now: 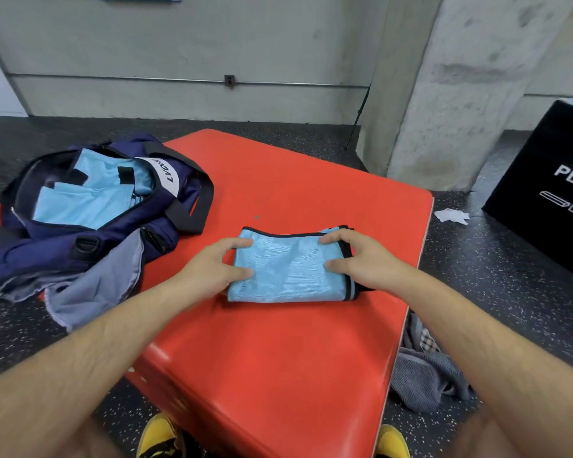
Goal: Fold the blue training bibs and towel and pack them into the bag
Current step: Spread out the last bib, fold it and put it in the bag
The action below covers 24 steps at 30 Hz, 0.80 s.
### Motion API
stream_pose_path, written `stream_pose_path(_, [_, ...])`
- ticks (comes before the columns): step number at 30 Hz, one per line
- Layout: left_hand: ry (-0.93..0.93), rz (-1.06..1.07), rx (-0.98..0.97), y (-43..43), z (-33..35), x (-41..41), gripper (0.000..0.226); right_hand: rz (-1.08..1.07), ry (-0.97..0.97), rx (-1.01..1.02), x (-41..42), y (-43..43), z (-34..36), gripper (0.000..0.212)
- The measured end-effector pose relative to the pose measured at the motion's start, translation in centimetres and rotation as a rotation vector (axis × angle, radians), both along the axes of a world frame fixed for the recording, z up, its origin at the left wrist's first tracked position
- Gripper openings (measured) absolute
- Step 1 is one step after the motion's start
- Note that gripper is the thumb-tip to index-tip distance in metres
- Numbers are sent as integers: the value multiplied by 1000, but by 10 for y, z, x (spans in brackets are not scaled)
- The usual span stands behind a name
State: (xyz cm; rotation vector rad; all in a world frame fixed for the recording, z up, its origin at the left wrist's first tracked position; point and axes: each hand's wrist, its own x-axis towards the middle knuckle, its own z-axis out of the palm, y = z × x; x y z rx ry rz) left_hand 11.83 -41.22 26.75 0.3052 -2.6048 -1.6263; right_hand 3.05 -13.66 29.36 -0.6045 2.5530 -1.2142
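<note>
Bib [288, 269], folded to a small blue rectangle, should in my judgement be lifted with both ends pinched firmly, so the layers stay stacked on the way to the open bag [90, 206]. It lies on the red bench [311, 358] between the hands. The left hand [217, 271] grips its left edge and the right hand [356, 259] its black-trimmed right edge, with the bag well off to the left.

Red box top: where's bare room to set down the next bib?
Free: the far right stretch between the folded bib and the far edge of the red box, and the near strip below the bib, though both forearms cross it. Crowded: the left edge, where the open bag and its strap overlap the box.
</note>
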Motion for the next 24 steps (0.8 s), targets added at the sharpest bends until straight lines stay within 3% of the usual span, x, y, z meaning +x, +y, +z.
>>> stream_pose_path(10, [-49,-2,-264,-8,-10,-28,66,-40,356,233,-30,-31,-29,40])
stream_pose_path(14, [-114,-30,-547,-8,-20,-35,66,-26,390,468,-28,-42,-38,41])
stream_pose_path(18, [143,-47,-907,7,-17,-40,56,-106,771,648,-11,-60,-41,42])
stream_pose_path(20, [190,-156,-893,17,-16,-48,58,-58,769,605,-1,-73,-40,56])
stream_pose_path(24, [107,-331,-872,27,-33,-63,60,17,493,750,7,-84,-55,61])
